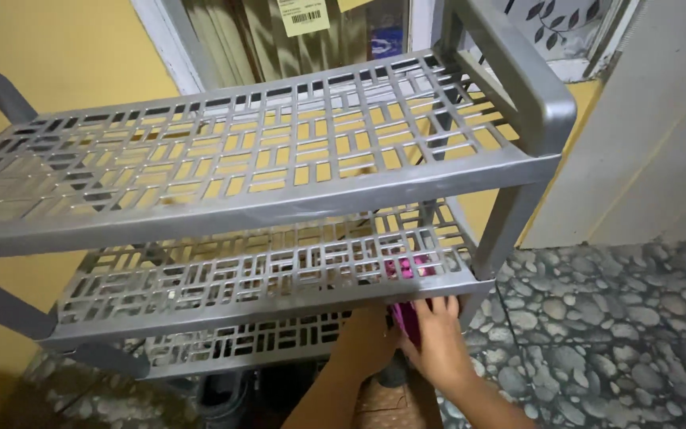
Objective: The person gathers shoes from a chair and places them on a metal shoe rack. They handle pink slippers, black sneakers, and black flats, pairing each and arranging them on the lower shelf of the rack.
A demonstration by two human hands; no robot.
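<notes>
A grey plastic rack (279, 202) with three slotted shelves stands against a yellow wall. My right hand (438, 342) reaches under the right end of the middle shelf (200, 306), its fingers wrapped on a pink object (407, 322). More of that pink object shows through the shelf slots above. My left hand (368, 334) goes in beside it from the left; only the wrist and forearm show, and the fingers are hidden under the shelf. The lowest shelf (232, 345) lies just behind both arms.
Dark shoes (224, 391) sit on the floor under the rack. A pebble-patterned floor (613, 334) spreads to the right, beside a white wall panel (645, 143). The yellow wall (57, 48) is behind, with a window frame (200, 40) above the rack.
</notes>
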